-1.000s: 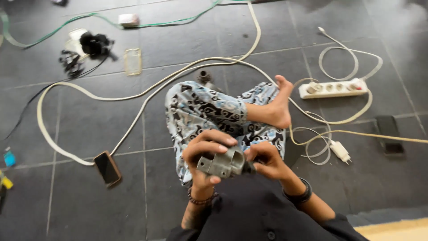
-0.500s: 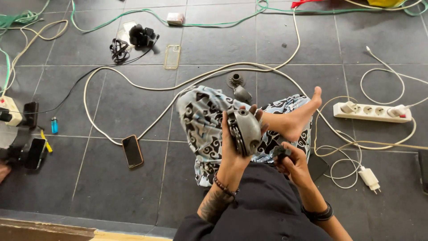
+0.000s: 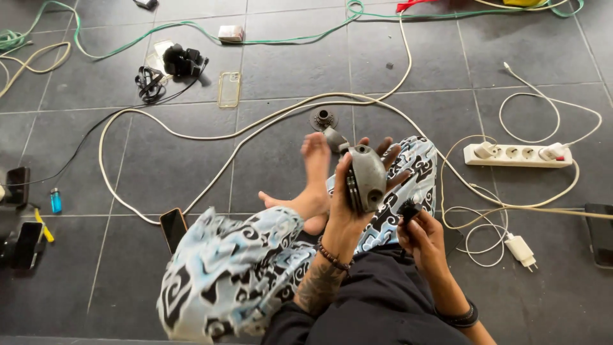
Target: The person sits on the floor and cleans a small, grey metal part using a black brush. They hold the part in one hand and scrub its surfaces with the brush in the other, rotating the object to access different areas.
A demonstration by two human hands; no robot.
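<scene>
Left hand [image 3: 345,204]: fingers spread and wrapped around a grey rounded housing [image 3: 368,177], held upright above the lap.
Right hand [image 3: 421,233]: fingertips pinched together on a small black part [image 3: 408,208], just right of the housing.
Change: the housing sits higher, now clear of the right hand; the bare foot [image 3: 313,185] has swung left.

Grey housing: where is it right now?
Head view, centre: the grey housing is held up in the left hand, above the patterned trousers, just left of the right hand.
</scene>
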